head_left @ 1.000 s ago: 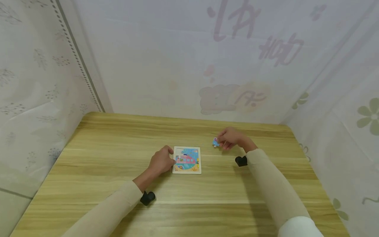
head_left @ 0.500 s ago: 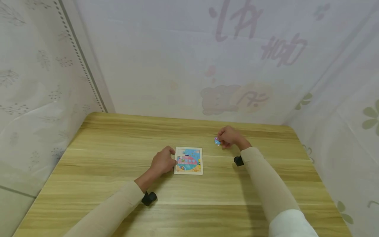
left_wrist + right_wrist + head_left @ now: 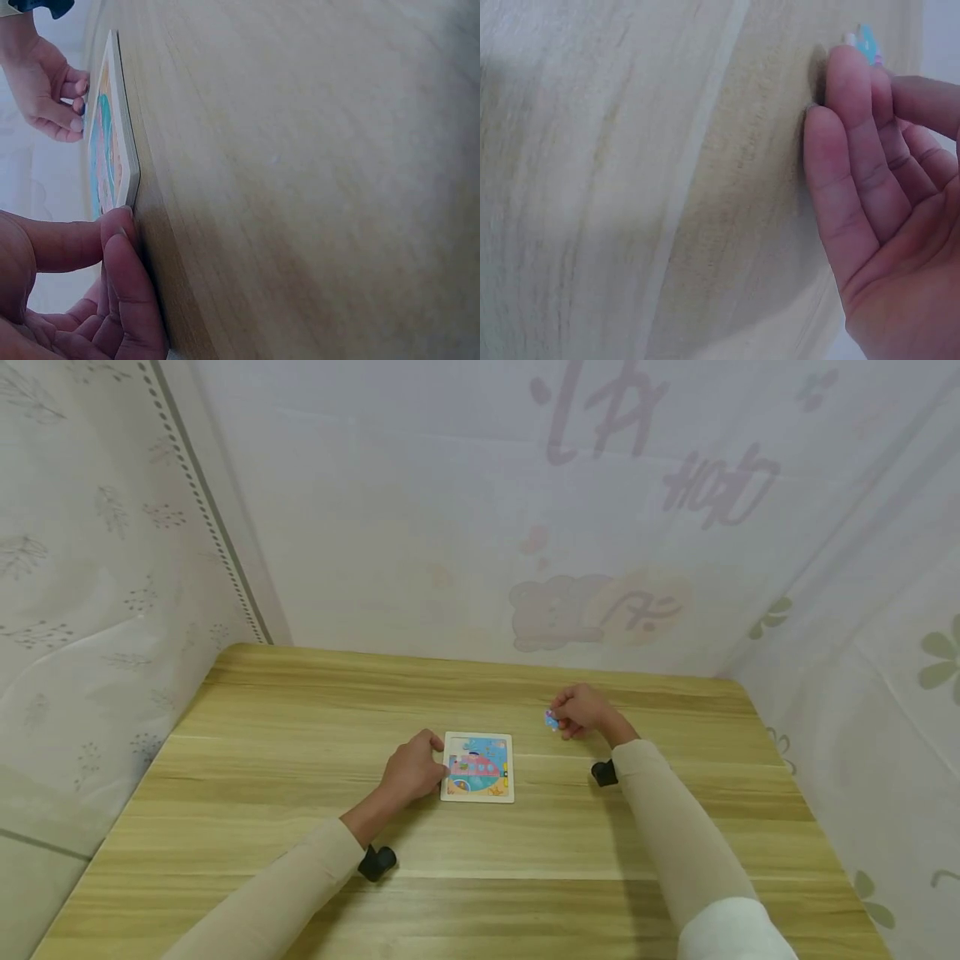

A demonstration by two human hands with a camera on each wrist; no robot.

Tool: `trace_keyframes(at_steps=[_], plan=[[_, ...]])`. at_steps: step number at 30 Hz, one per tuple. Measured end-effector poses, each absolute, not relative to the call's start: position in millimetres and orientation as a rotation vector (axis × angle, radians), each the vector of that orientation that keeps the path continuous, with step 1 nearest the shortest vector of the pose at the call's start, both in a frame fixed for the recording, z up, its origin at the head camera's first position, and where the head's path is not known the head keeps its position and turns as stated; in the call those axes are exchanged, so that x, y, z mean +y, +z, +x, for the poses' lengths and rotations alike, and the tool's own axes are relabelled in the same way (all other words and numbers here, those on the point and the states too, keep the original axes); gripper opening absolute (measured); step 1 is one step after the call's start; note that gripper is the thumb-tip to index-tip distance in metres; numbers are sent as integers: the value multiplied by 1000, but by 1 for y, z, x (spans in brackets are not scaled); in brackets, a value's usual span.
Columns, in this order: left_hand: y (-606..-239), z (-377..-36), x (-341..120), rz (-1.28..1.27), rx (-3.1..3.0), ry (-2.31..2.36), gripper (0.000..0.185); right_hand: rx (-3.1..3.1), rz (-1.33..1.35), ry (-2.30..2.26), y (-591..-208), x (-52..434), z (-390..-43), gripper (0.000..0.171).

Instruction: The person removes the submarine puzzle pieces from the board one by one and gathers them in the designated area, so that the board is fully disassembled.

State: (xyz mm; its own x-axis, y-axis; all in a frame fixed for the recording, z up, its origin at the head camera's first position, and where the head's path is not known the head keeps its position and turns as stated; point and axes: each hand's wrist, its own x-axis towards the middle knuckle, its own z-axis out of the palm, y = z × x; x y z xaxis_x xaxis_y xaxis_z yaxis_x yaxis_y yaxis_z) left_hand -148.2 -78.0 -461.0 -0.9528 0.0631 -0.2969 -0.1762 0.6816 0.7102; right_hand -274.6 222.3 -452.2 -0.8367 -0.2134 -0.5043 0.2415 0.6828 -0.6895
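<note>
The right hand is pinching a small blue-and-purple piece between thumb and fingertips, to the right of the puzzle and near its far side. The left hand is gripping the left edge of the puzzle, which is lying face up on the table between the two hands.

The head view alone is showing the puzzle's full face: a pink and teal submarine-like shape on blue, with a pale patch at the far left corner. The left wrist view is adding what the head view is missing: the board's thickness, seen edge-on, and the left thumb and a finger meeting at its corner. The right wrist view is revealing the underside of the right hand, its fingers lying close together.

There, those fingers are hiding most of the piece, only a light blue tip and a bit of white and purple peeking past. Whether the piece is touching the table is hard to tell. Beige sleeves are running out of the head view at the bottom, black mounts are sitting at both wrists, and a pale printed backdrop is rising behind.
</note>
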Motion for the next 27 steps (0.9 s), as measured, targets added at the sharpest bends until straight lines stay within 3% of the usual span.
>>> trace_keyframes(at_steps=[14, 27], plan=[[-464, -149, -77, -86, 2602, 1154, 34, 2369, -144, -1176, -428, 193, -264, 31], [-464, -148, -78, -100, 2604, 1146, 34, 2252, -303, -1261, -455, 149, -220, 32]])
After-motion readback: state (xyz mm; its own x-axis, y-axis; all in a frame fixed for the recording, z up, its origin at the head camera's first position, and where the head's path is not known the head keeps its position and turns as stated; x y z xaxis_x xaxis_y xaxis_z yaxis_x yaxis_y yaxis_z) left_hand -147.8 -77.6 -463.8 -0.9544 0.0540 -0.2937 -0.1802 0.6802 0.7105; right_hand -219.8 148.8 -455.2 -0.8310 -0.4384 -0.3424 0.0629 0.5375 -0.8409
